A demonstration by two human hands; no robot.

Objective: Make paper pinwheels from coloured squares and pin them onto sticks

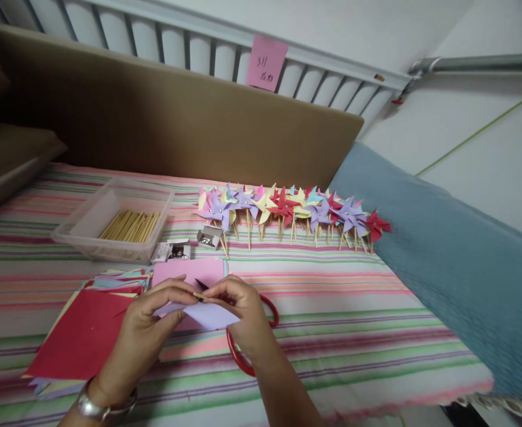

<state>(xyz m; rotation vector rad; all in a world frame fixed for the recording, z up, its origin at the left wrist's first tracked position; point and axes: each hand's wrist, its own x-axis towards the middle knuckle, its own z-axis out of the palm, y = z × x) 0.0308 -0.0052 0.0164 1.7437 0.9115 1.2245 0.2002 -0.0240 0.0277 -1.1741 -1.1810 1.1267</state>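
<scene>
My left hand (151, 320) and my right hand (243, 311) meet over a lilac paper square (211, 314), both pinched shut on it. A thin wooden stick (201, 296) shows between the fingertips of the two hands. Red-handled scissors (243, 356) lie on the striped cloth (332, 320) under my right wrist. A pink paper sheet (189, 273) lies just behind my hands. A stack of coloured paper squares with a red sheet on top (83, 335) sits to the left of my left hand.
A row of finished paper pinwheels on sticks (291, 210) lies further back. A clear plastic tray of wooden sticks (118, 222) stands at left, with small pin boxes (178, 249) beside it. A blue blanket (442, 261) lies at right; a pink note (266, 62) hangs on the rail.
</scene>
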